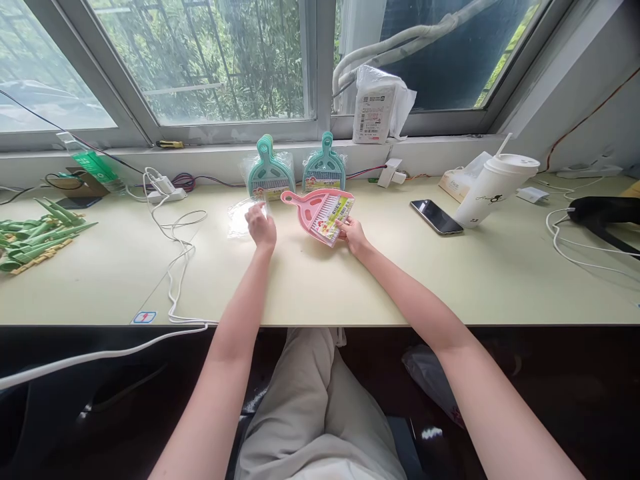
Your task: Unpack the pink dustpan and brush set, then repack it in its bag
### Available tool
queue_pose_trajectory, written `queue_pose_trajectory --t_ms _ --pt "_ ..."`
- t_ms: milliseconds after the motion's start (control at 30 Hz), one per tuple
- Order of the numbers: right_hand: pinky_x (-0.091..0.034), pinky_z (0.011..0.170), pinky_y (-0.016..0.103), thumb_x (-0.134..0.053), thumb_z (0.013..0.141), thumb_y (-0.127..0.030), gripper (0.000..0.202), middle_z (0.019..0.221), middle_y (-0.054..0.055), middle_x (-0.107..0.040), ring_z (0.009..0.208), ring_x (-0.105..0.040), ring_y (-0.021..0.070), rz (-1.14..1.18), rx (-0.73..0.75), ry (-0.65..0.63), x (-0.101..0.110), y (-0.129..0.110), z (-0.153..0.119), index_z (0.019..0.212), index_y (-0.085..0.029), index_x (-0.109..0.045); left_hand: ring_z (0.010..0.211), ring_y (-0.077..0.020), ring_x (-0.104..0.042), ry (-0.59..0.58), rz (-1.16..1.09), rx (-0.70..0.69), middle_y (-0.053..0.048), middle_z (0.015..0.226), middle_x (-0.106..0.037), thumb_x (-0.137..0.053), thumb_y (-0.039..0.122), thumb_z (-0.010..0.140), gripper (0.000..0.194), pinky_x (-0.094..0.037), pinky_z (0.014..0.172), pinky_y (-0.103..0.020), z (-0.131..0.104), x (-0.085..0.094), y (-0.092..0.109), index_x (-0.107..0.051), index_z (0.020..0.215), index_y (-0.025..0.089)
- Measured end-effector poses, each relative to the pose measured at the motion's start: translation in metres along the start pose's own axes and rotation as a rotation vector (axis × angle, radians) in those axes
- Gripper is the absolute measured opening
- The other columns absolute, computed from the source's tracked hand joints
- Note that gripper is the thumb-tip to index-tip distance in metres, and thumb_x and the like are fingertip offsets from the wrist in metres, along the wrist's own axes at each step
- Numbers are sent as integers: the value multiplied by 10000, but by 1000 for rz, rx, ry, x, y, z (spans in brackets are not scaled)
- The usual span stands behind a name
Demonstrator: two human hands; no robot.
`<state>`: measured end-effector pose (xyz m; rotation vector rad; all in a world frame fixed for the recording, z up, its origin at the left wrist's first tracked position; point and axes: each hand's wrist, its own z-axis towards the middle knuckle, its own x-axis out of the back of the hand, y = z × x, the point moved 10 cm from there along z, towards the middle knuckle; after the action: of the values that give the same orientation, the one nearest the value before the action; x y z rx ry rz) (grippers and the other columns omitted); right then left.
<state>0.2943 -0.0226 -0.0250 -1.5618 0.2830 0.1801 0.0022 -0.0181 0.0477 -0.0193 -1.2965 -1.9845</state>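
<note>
My right hand (pixel 351 233) grips the lower edge of a pink mini dustpan-and-brush set (pixel 318 210) with a printed label, tilted just above the pale desk (pixel 350 280). My left hand (pixel 261 225) rests on a clear plastic bag (pixel 239 219) lying flat on the desk, fingers pinching its right edge. Behind them two teal dustpan sets in clear bags, one (pixel 271 171) on the left and one (pixel 325 167) on the right, lean upright against the wall under the window.
A black phone (pixel 437 217) and a white lidded cup with straw (pixel 495 187) lie to the right, a black device (pixel 603 210) with white cables beyond. White power strip and cords (pixel 173 220) run left of centre. Green woven leaf items (pixel 37 233) sit far left.
</note>
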Motion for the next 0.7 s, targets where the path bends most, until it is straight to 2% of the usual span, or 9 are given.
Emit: queue_pose_trajectory --t_ms 67,133,233,333,400,467,533,600,700 --pt "-621 746 342 -683 823 -217 206 991 54 -755 760 -732 170 -1 4 4 0 0 0 1019 -185 -627 1409 -321 -296 109 90 58 -145 1427 -438 -427 73 826 525 -239 1169 -554 6 18 -15 -476 1335 193" --pt "-620 730 339 -670 831 -199 190 975 56 -754 735 -728 165 1 -2 5 -1 0 -1 1014 -180 -626 1406 -315 -310 84 139 135 -159 1413 -446 -412 53 814 545 -252 1167 -533 9 19 -29 -466 1341 181" --pt "-620 717 334 -649 839 -169 168 954 56 -754 710 -722 159 1 -11 6 -3 -1 -3 1005 -172 -624 1416 -340 -305 -61 179 193 -201 1453 -405 -509 137 818 591 -265 1158 -515 8 2 -40 -393 1397 148" --pt "-619 725 339 -644 842 -164 163 958 54 -754 716 -724 162 -5 -9 2 -4 -2 -5 1003 -173 -623 1454 -376 -230 -162 175 140 -212 1548 -286 -610 243 787 767 -187 1161 -580 0 -17 -33 -273 1472 173" --pt "-619 738 348 -652 840 -174 168 959 54 -755 733 -729 170 -11 -13 1 -4 -3 -5 1005 -178 -622 1445 -392 -244 -278 206 73 -195 1516 -364 -617 235 764 695 -110 1155 -627 -7 -34 -27 -386 1418 206" --pt "-619 755 358 -658 838 -183 171 951 53 -757 746 -733 177 -21 -22 6 -4 -2 -6 1004 -180 -622 1404 -393 -322 -393 251 -5 -170 1412 -502 -579 181 750 504 -54 1150 -644 -14 -49 -20 -569 1252 227" --pt "-619 769 368 -661 835 -187 173 934 54 -760 755 -735 184 -27 -32 15 -4 -2 -6 1003 -179 -620 1344 -368 -407 -451 241 -83 -135 1294 -599 -544 125 724 376 -15 1161 -623 -18 -57 -13 -671 1058 242" --pt "-618 777 378 -671 828 -196 188 920 57 -760 764 -737 190 -27 -39 21 -3 -1 -6 1007 -177 -618 1292 -333 -461 -465 138 -145 -97 1216 -645 -544 89 686 388 19 1180 -577 -20 -60 -3 -694 997 265" --pt "-619 776 378 -692 816 -220 218 928 58 -758 772 -737 192 -15 -31 21 -3 -1 -5 1016 -180 -616 1247 -293 -500 -465 -81 -162 -68 1104 -689 -559 57 646 581 27 1195 -513 -24 -61 6 -648 1171 291"
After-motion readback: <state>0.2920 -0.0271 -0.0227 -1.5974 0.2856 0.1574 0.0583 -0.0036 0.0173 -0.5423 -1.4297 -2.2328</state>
